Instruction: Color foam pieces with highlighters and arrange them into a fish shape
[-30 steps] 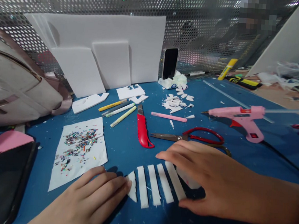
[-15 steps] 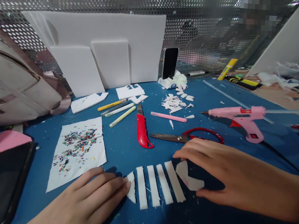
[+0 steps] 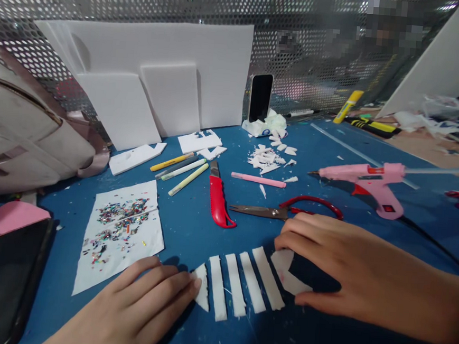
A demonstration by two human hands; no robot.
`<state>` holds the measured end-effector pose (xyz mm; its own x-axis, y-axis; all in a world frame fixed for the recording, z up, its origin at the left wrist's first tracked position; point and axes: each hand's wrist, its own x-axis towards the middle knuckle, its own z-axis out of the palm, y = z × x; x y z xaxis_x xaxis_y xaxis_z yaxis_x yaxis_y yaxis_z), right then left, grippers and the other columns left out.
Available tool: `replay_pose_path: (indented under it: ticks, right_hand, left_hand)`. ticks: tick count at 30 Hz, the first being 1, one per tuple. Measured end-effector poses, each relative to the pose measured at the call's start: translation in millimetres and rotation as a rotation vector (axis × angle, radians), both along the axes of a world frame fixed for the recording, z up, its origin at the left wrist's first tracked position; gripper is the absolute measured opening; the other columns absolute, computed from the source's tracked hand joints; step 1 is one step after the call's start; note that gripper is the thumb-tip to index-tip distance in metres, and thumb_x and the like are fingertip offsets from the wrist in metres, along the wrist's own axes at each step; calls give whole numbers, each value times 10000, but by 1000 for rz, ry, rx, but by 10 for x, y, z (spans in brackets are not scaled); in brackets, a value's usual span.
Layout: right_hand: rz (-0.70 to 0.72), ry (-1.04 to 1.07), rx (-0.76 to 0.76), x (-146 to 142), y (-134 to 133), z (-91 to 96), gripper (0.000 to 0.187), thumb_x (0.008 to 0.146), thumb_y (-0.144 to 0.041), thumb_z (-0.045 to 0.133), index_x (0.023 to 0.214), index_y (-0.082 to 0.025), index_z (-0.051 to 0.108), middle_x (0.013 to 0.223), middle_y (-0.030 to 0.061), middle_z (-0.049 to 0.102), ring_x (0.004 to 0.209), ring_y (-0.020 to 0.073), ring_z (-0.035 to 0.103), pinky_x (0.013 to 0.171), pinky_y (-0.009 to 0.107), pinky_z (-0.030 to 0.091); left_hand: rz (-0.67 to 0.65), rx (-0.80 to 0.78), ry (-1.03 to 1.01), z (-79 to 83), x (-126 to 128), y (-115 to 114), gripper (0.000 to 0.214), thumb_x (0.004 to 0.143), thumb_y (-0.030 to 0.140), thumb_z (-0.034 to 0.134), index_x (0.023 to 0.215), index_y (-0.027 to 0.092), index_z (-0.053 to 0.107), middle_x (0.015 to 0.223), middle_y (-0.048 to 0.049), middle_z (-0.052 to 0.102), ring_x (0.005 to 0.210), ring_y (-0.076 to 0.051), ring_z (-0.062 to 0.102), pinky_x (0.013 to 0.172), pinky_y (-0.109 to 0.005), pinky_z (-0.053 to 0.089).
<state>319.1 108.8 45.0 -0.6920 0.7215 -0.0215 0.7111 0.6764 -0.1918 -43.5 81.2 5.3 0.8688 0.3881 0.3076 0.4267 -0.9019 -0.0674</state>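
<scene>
Several white foam strips (image 3: 237, 285) lie side by side on the blue tabletop, a little apart from each other. At their left end is a small rough triangular foam piece (image 3: 203, 289); my left hand (image 3: 139, 303) rests with its fingers together and fingertips pressed on that piece's left edge. A notched, tail-shaped foam piece (image 3: 287, 272) lies at the right end, close to the last strip. My right hand (image 3: 336, 270) spans it, fingertips at its upper edge and thumb at its lower right tip. Red-handled scissors (image 3: 277, 213) lie just beyond my right hand.
Beyond the strips lie a red craft knife (image 3: 218, 197), a pink marker (image 3: 258, 180) and foam scraps (image 3: 266, 158). A pink glue gun (image 3: 366, 177) is at right. Colourful bits cover a white sheet (image 3: 87, 267) at left, near a phone (image 3: 2, 281). White boards (image 3: 221, 76) lean behind.
My right hand has shifted slightly, its fingertips moving right and its thumb left along the notched piece, which has turned a little. My left hand stays put.
</scene>
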Motion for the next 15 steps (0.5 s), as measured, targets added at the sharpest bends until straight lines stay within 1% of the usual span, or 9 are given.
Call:
replay_pose_path:
  ticks: [4, 9, 12, 13, 15]
  right_hand:
    - [9, 4, 39, -8, -13, -16, 474, 741, -480, 861, 1071, -187, 688, 1035, 100, 682, 895, 336, 685, 724, 467, 561]
    - [25, 3, 70, 25, -26, -42, 504, 724, -490, 876, 1065, -172, 685, 1015, 104, 680, 863, 338, 688, 693, 467, 564]
    - [51, 30, 108, 40, -31, -25, 579, 711, -529, 882, 1118, -173, 676, 1057, 109, 675, 872, 330, 688, 693, 440, 556]
    - [67, 56, 127, 32, -37, -9, 576, 737, -527, 866, 1153, -181, 667, 1088, 108, 671, 889, 319, 687, 707, 425, 552]
    - [133, 114, 149, -14, -60, 35, 461, 863, -465, 775, 1225, -210, 644, 1129, 92, 664, 932, 280, 676, 754, 386, 538]
  left_hand:
    - [36, -17, 47, 35, 16, -3, 478, 1105, 117, 221, 1418, 190, 575, 1280, -23, 674, 1183, -182, 565, 1120, -353, 324]
    - [5, -26, 43, 25, 11, 12, 483, 1094, 92, 223, 1446, 171, 544, 1305, -26, 661, 1198, -195, 547, 1134, -364, 287]
    - [21, -38, 40, 20, 13, 0, 486, 1093, 87, 221, 1432, 172, 558, 1304, -28, 658, 1194, -192, 556, 1135, -362, 293]
    - [22, -38, 39, 22, 14, -5, 482, 1095, 93, 221, 1424, 169, 566, 1296, -31, 661, 1187, -192, 562, 1131, -361, 302]
    - [18, -24, 34, 33, 16, -11, 475, 1097, 101, 225, 1416, 162, 573, 1279, -38, 668, 1169, -191, 576, 1118, -360, 322]
